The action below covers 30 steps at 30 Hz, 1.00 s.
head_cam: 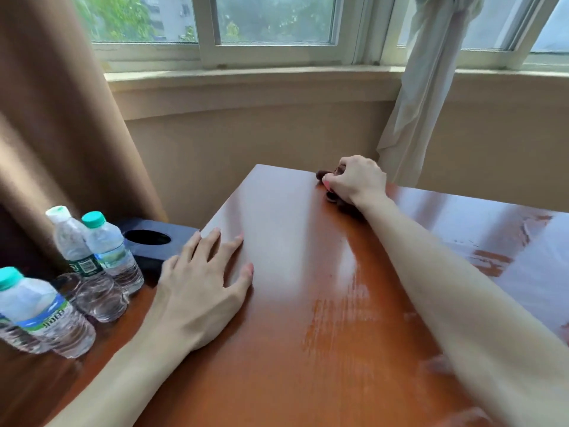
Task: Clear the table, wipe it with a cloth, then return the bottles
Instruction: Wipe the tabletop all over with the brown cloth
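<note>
My right hand (357, 180) reaches to the far corner of the glossy wooden table (292, 334) and grips a dark brown cloth (324, 174), mostly hidden under the fingers. My left hand (203, 282) lies flat with spread fingers on the table's left edge. Damp streaks show on the wood in the middle and at the right. Several clear water bottles with green caps stand off the table on a lower surface at the left: two upright ones (101, 251) and a nearer one (40, 312).
A dark box with a round hole (151, 241) sits beside the bottles, behind my left hand. A brown curtain (55, 118) hangs at the left, a pale curtain (425, 87) beyond the far corner. The wall and window sill (246, 78) run behind the table.
</note>
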Each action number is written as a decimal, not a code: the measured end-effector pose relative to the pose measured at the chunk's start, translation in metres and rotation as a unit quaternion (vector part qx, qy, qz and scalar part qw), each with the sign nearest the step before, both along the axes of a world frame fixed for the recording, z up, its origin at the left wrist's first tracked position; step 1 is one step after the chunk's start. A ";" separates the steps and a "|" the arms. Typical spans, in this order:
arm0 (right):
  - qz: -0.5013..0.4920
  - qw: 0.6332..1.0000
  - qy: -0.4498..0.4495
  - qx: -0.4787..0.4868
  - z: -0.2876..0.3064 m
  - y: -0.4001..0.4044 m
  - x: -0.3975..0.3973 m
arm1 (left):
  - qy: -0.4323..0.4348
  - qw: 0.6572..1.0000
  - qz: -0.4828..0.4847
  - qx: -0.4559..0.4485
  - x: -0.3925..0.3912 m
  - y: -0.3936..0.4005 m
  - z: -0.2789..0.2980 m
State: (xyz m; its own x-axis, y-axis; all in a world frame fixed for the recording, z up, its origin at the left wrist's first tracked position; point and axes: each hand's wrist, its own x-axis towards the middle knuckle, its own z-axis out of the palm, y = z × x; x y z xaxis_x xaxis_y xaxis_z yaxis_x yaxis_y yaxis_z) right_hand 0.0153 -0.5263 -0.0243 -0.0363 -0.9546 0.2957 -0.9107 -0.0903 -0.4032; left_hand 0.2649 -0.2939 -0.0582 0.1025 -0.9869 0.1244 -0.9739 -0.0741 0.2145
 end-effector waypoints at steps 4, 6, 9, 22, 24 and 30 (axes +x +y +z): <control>0.011 1.000 0.020 0.010 -0.001 0.014 0.001 | 0.013 1.000 -0.003 0.005 -0.002 0.001 0.002; 0.035 0.999 0.030 0.014 0.000 0.050 0.006 | 0.012 1.000 -0.002 0.009 -0.003 0.003 0.004; 0.088 0.995 0.040 0.017 0.000 0.130 0.024 | 0.016 1.000 -0.006 0.020 -0.003 0.004 0.005; 0.244 0.970 0.010 -0.011 0.000 0.299 0.032 | 0.024 0.999 -0.023 0.027 -0.003 0.005 0.007; 0.187 0.982 0.013 -0.003 -0.001 0.247 0.024 | 0.011 0.999 -0.030 0.014 0.003 -0.001 -0.001; 0.018 1.000 -0.002 0.017 -0.003 0.075 -0.013 | 0.002 1.000 -0.015 -0.002 0.006 -0.006 -0.010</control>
State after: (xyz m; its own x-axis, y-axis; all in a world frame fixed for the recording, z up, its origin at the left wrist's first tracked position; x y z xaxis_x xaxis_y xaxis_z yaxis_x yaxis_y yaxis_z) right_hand 0.0024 -0.4512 -0.0277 -0.0018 -0.9647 0.2632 -0.9055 -0.1101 -0.4098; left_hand 0.2713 -0.2999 -0.0682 0.0734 -0.9891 0.1275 -0.9748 -0.0442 0.2187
